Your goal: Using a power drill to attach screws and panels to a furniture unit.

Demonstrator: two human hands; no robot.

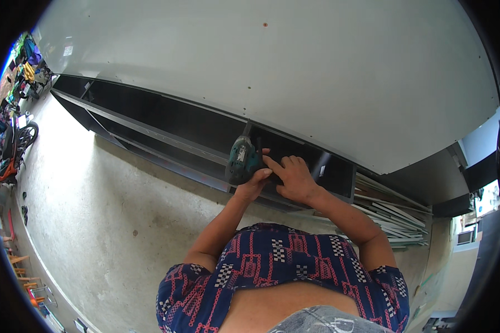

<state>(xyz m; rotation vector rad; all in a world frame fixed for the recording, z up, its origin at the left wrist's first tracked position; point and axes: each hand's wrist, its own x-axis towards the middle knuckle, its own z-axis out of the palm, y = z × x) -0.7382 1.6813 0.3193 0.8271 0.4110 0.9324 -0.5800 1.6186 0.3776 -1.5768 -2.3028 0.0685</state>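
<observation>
A dark green cordless drill [239, 159] is in my left hand [253, 185], which wraps round its handle from the near side. Its chuck points away from me, toward an upright divider of a long black cabinet frame [178, 114]. My right hand [298, 178] hovers over the frame's right-hand compartment, just right of the drill. The index finger stretches toward my left fingertips, and the other fingers are loosely bent and apart. Whether the two hands touch, or something small lies between them, I cannot make out.
A large pale grey panel [294, 72] with small screw holes rises beyond the frame. Long pale strips [394, 216] lie stacked at its right end. Concrete floor [133, 238] spreads to the left, with a parked motorbike [14, 141] at the far left.
</observation>
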